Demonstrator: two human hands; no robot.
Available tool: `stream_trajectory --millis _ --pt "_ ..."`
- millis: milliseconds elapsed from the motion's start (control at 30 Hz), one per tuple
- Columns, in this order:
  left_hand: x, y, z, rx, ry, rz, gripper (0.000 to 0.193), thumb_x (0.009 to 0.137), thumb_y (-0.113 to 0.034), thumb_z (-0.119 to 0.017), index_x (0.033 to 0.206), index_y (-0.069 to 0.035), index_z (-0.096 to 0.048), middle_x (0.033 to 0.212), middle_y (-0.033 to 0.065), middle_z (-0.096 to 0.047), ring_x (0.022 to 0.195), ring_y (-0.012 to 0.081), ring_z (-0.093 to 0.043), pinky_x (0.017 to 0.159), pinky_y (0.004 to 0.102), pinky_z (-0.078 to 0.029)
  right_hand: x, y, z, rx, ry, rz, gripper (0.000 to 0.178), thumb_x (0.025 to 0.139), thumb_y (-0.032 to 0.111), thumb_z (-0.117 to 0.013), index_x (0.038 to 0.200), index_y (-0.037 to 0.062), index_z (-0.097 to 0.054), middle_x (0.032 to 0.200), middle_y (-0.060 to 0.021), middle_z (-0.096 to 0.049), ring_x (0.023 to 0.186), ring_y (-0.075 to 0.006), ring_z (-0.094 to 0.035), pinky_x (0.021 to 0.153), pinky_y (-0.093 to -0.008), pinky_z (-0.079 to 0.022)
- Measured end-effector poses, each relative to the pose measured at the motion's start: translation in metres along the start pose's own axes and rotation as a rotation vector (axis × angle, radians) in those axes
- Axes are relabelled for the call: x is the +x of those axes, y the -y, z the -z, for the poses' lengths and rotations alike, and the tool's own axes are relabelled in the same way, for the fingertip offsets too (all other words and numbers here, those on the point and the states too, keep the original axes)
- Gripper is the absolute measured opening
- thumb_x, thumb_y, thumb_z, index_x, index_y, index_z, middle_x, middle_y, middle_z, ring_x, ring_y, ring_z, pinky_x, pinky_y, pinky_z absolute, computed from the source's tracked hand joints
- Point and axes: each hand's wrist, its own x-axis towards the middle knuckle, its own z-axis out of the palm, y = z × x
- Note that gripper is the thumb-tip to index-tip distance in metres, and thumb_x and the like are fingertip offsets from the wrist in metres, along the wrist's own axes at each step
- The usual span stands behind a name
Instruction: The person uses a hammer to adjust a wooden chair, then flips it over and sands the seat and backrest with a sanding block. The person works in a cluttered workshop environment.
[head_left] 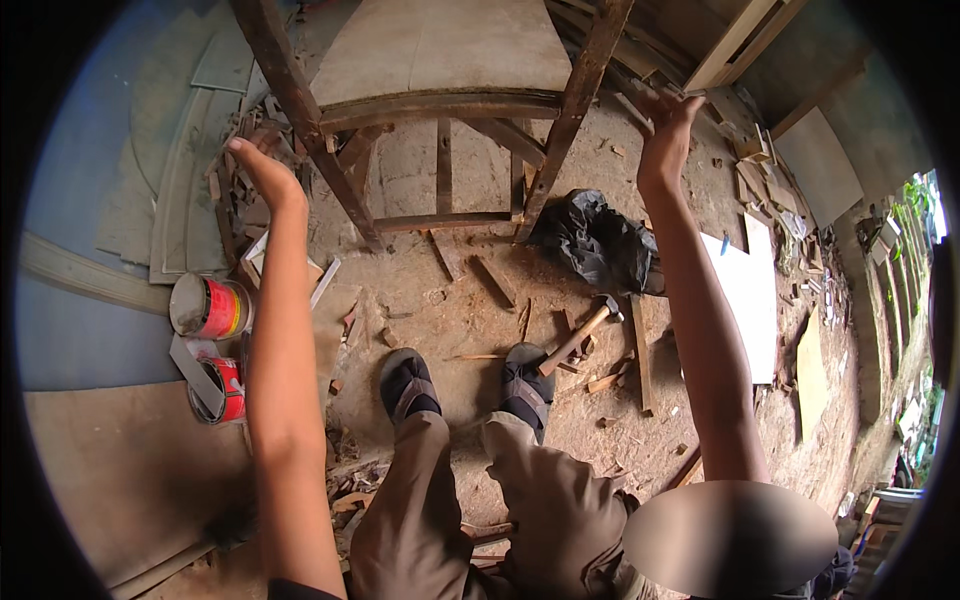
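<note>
Both my arms reach forward, apart from each other. My left hand is raised in the air with its thumb stretched out, holding nothing; its other fingers show only partly. It is nearest the left post of a dark wooden frame, which bears a pale flat board. My right hand is held up beyond the frame's right post, palm empty and fingers apart. On the floor ahead of my right foot lies a claw hammer with a wooden handle. A black plastic bag sits right of the frame.
Two red-labelled cans stand at the left beside grey-blue panels. A white sheet lies right of my right forearm. Wood offcuts and scraps litter the floor round my sandals. Boards lean at the far right.
</note>
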Motion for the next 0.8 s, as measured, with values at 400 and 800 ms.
stream_trajectory --millis 400,800 --pt "-0.137 -0.018 -0.002 0.612 0.548 0.179 0.046 0.094 -0.036 -0.060 0.123 -0.003 -0.047 0.117 0.0136 -0.055 0.107 0.0208 -0.056 0.094 0.0343 -0.045 -0.194 -0.128 0.103 -1.262 0.323 -0.544 0.074 0.080 0.051 -0.068 0.122 -0.0057 -0.047 0.114 -0.0275 -0.063 0.100 -0.0443 -0.062 0.091 -0.0425 -0.050" --pt "-0.213 -0.159 0.006 0.949 1.539 0.130 0.041 0.094 -0.037 -0.060 0.114 -0.002 -0.060 0.104 0.0118 -0.065 0.093 0.0197 -0.061 0.085 0.0337 -0.049 -0.307 -0.203 0.140 -1.008 -0.111 -0.953 0.079 0.073 0.037 -0.078 0.124 -0.0092 -0.040 0.116 -0.0259 -0.060 0.108 -0.0371 -0.062 0.086 -0.0440 -0.052"
